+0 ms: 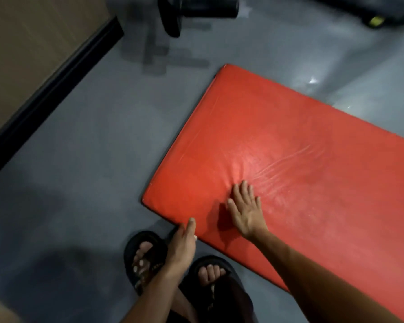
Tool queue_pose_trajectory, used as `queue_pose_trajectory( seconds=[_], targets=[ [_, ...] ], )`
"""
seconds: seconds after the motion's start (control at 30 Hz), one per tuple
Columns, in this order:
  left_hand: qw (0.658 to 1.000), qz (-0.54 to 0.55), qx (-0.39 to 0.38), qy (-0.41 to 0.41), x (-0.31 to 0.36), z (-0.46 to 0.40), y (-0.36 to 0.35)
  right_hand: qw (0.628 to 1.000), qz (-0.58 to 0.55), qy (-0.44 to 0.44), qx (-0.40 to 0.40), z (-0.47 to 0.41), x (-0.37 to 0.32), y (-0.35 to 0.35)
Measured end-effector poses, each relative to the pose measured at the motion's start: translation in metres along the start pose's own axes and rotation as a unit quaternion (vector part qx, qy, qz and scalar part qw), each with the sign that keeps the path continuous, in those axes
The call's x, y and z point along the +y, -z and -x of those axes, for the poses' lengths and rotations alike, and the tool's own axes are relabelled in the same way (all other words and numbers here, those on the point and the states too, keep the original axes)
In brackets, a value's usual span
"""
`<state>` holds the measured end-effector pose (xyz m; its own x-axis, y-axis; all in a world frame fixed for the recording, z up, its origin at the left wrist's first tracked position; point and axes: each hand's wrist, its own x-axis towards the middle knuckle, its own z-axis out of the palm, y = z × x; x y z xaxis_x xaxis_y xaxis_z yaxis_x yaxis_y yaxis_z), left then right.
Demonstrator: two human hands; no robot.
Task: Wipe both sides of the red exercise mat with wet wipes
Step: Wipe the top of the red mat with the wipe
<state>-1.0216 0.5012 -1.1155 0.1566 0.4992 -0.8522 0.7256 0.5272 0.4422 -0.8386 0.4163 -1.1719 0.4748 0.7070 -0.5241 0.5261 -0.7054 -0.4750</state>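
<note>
Mat lies flat on the grey floor, filling the middle to 4 o'clock of the view, right in front of the person's sandals. Long axis runs diagonally, approx from the near corner at 7 o'clock out past the edge at 3-4 o'clock; short end faces 10-11.

Left hand is at the near edge, thumb on top; its other fingers are out of sight so can't tell if they're hooked under. Right hand is flat on the surface, fingers spread and straight, pressing w/ creases fanning out.

No wipe visible in either hand, so imo the risk is flipping w/o this side actually being wiped. Also the vinyl looks slick, so a one-corner lift could slip out or fold the mat. Dumbbell at 12 is well apart.
</note>
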Motion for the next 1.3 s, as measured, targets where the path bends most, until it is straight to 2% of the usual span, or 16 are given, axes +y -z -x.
queue_pose_trajectory(
  seconds=[0.03, 0.1, 0.13, 0.17, 0.2, 0.3, 0.47, 0.67, 0.8, 0.97, 1.1, 1.23, 1.3],
  targets=[
    [0.999, 0.033, -0.015, 0.004, 0.006, 0.008, 0.002, 0.994, -0.084, -0.013, -0.066, 0.005, -0.008, 0.014],
    [0.994, 0.106, -0.040, -0.001, 0.026, 0.028, 0.013, 0.940, -0.237, -0.095, -0.226, 0.021, -0.034, 0.047],
    [0.990, 0.130, -0.050, -0.020, 0.040, 0.041, 0.019, 0.908, -0.256, -0.126, -0.306, 0.032, -0.048, 0.062],
    [0.988, 0.132, -0.062, -0.049, 0.055, 0.056, 0.027, 0.892, -0.243, -0.137, -0.356, 0.041, -0.063, 0.075],
    [0.986, 0.127, -0.074, -0.080, 0.070, 0.069, 0.034, 0.891, -0.230, -0.131, -0.368, 0.047, -0.073, 0.084],
    [0.973, 0.108, -0.086, -0.185, 0.108, 0.125, 0.057, 0.924, -0.258, -0.079, -0.272, 0.071, -0.098, 0.127],
    [0.946, 0.093, -0.040, -0.307, 0.151, 0.201, 0.085, 0.939, -0.286, 0.035, -0.186, 0.129, -0.153, 0.218],
    [0.907, 0.078, -0.011, -0.414, 0.170, 0.301, 0.096, 0.932, -0.291, 0.128, -0.176, 0.207, -0.209, 0.296],
    [0.898, 0.088, 0.037, -0.430, 0.180, 0.329, 0.097, 0.928, -0.299, 0.147, -0.168, 0.249, -0.228, 0.330],
    [0.888, 0.077, 0.034, -0.452, 0.192, 0.340, 0.083, 0.961, -0.199, 0.159, -0.108, 0.276, -0.229, 0.352],
    [0.878, 0.006, 0.018, -0.479, 0.206, 0.350, 0.066, 0.953, -0.268, 0.141, -0.022, 0.282, -0.205, 0.347],
    [0.868, -0.093, 0.025, -0.486, 0.213, 0.353, 0.060, 0.955, -0.258, 0.135, 0.052, 0.282, -0.171, 0.348],
    [0.874, -0.094, 0.020, -0.476, 0.214, 0.355, 0.056, 0.938, -0.314, 0.120, 0.081, 0.281, -0.158, 0.355]
  ],
)
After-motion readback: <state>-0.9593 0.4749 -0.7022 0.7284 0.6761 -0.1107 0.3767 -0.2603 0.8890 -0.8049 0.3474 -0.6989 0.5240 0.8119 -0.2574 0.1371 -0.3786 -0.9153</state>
